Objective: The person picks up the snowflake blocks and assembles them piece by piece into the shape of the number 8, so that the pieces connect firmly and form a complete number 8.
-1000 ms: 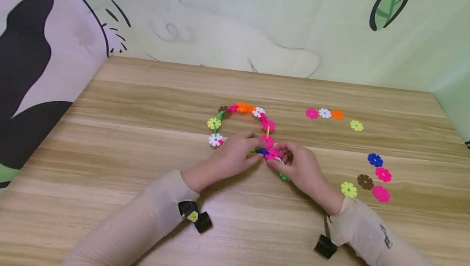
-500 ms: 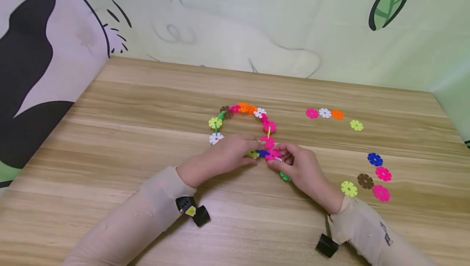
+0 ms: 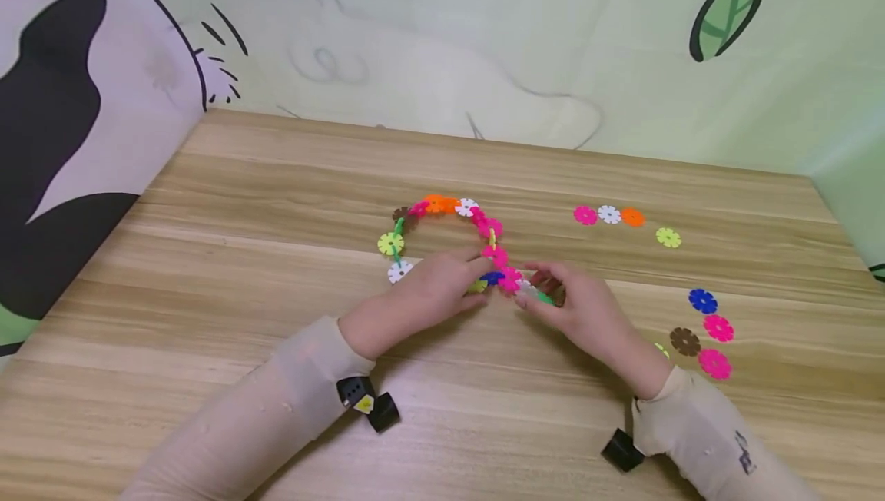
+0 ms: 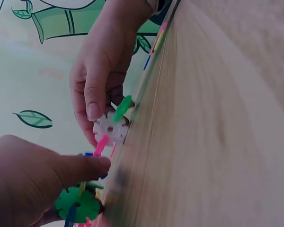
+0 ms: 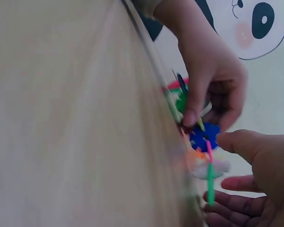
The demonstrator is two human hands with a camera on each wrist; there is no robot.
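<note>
One white disc [image 3: 399, 273] lay just left of the left hand [image 3: 432, 290], with a yellow-green disc [image 3: 390, 243] behind it, both belonging to a chain [image 3: 434, 203] of notched discs that arched round the far side of that hand. The left hand pinched the chain near a blue disc [image 3: 492, 278]; what ran beneath its palm could not be told. Between the two hands sat a pink disc [image 3: 510, 280], from which a pale disc [image 4: 110, 128] and a green disc [image 4: 122, 109] led toward the right hand [image 3: 588, 309]. That hand stood around them with thumb and fingers parted, not clasping, though a light touch could not be ruled out. Beyond the right hand, on the table [image 3: 276, 278], lay four loose discs [image 3: 609, 214]; to its right lay a loose cluster [image 3: 685, 342], one piece partly hidden by the wrist. The step in hand seemed to be slotting on or adjusting this short branch. The next move probably called for a steady left pinch while the right hand checked the green disc's slot.
</note>
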